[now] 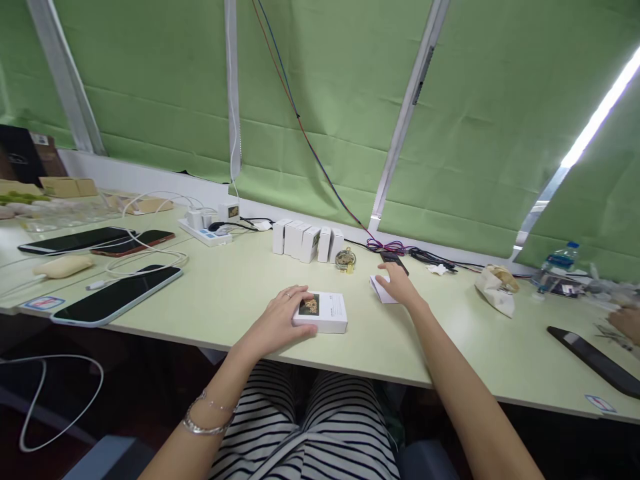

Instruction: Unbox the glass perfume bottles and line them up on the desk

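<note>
My left hand (285, 315) grips the left end of a small white box (331, 313) lying near the table's front edge. The thumb is along the near side and the fingers rest on top, partly over a printed picture. My right hand (398, 285) is over a folded white paper (383, 291), its thumb and index finger apart. The palm hides part of that paper. Just beyond the fingers lies a dark flat object (399, 264), partly covered. A gold and clear round trinket (345, 260) stands between the hands, farther back.
Several white boxes (306, 241) stand in a row at the back. Phones (123, 293), cables and a power strip (205, 232) occupy the left. On the right are a white cloth pouch (496, 290), a bottle (563, 259), a black phone (595, 359) and part of another person's hand (625, 323).
</note>
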### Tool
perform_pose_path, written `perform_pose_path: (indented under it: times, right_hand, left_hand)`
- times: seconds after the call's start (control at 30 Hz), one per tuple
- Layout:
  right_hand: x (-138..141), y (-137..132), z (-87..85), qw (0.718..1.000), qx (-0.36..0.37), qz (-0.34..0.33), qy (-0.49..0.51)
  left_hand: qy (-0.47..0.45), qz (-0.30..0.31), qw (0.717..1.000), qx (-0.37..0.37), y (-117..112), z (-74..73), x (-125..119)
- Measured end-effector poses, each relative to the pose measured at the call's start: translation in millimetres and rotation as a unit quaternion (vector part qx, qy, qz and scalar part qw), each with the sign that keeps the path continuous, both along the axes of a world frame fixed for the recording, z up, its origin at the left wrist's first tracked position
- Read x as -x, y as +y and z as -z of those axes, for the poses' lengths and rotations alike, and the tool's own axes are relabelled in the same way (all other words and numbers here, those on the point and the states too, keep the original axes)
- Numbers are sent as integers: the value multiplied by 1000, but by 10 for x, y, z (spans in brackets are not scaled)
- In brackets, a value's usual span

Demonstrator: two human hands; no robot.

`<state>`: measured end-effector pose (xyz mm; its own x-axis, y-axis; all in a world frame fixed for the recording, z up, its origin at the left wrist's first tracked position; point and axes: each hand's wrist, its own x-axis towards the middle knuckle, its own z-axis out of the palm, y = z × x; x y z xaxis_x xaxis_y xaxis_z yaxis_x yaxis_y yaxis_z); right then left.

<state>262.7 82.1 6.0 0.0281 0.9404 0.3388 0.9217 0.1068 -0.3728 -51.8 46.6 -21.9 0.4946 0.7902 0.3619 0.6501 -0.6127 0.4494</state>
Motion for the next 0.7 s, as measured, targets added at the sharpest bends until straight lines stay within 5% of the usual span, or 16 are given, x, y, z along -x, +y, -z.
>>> perform_pose_path:
  times: [0.23, 0.43, 0.57, 0.7]
  right_hand:
    - [-403, 76, 276, 987, 138, 83, -30]
    - [-381, -62, 165, 967, 241, 66, -58]
    - [-317, -99, 94, 960, 263, 77, -61]
    - [-316, -117, 62, 955, 281, 80, -58]
  left_hand:
    - [-59, -84, 995, -11, -1, 18, -8]
    - [-80, -118, 990, 11, 7, 5, -6]
    - [-47, -61, 997, 3, -11, 5, 5]
    - [-25, 69, 997, 13, -62, -26, 12]
